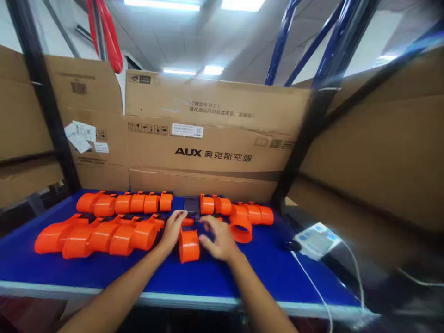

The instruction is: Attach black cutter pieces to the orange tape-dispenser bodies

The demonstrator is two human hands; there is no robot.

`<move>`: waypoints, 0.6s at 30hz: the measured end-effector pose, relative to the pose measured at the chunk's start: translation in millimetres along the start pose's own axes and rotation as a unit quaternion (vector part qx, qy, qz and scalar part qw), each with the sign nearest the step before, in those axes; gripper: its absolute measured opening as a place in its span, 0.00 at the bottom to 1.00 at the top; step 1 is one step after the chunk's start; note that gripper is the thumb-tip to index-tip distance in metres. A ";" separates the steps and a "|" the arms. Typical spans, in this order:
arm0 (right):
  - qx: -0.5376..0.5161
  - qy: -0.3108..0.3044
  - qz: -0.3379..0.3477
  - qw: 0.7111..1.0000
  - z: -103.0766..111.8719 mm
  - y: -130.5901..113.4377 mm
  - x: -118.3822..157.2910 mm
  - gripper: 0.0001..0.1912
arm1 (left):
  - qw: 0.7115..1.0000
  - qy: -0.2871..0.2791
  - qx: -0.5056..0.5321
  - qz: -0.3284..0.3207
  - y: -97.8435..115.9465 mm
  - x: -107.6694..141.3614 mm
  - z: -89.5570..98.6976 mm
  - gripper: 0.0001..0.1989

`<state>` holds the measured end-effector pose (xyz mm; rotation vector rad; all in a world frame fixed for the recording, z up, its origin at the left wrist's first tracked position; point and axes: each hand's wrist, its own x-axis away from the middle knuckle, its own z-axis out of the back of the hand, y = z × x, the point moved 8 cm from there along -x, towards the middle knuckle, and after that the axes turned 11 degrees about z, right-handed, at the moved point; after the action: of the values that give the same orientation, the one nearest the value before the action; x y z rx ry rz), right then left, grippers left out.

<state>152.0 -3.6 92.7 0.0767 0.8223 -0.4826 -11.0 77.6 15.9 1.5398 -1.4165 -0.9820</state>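
Note:
Between my hands an orange ring-shaped part (189, 247) lies on the blue tabletop. Just behind it are an orange strip (188, 222) and a dark square frame (192, 206). My left hand (173, 230) is at the left of these, its fingertips closed at the frame's lower left corner. The exact hold is partly hidden. To the right, my right hand (221, 237) has curled fingers, with a gap between thumb and forefinger beside the orange part. Nothing shows in that gap.
Rows of similar orange parts (123, 238) stand at left, with more (253, 213) at right. A white device (317, 240) with cables sits at the right edge of the blue tabletop (194, 280). Cardboard walls (215, 180) and dark posts (301, 143) enclose the back and sides.

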 end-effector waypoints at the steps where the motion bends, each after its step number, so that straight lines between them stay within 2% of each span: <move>1: -0.001 -0.020 0.037 0.999 -7.3 -11.2 -3.9 0.35 | 1.000 0.002 0.006 0.000 0.1 1.1 0.7 0.20; 4: 0.007 -0.057 0.107 0.993 -24.5 -36.5 -10.6 0.44 | 0.999 0.015 0.034 0.006 -0.4 5.9 2.8 0.19; 7: 0.032 -0.042 0.116 0.992 -31.5 -46.8 -11.4 0.43 | 0.996 0.038 0.075 0.023 -1.6 13.6 4.5 0.19; 10: 0.062 -0.023 0.108 0.992 -33.8 -50.5 -8.2 0.42 | 0.994 0.061 0.087 0.012 2.6 21.8 4.6 0.19; 14: 0.066 -0.008 0.111 0.992 -30.2 -51.8 -5.3 0.42 | 0.994 0.064 0.092 0.007 5.7 27.5 0.8 0.19; 16: 0.035 0.003 0.117 0.992 -24.3 -50.7 -5.0 0.42 | 0.994 0.053 0.091 0.011 5.3 28.6 -3.0 0.19; 18: -0.009 0.041 0.105 0.994 -13.8 -44.9 -4.7 0.38 | 0.995 0.038 0.087 0.009 5.8 29.2 -7.6 0.19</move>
<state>120.0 -38.4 92.0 0.1654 0.8876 -0.2754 -4.2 48.6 23.4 1.6678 -1.4918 -0.7979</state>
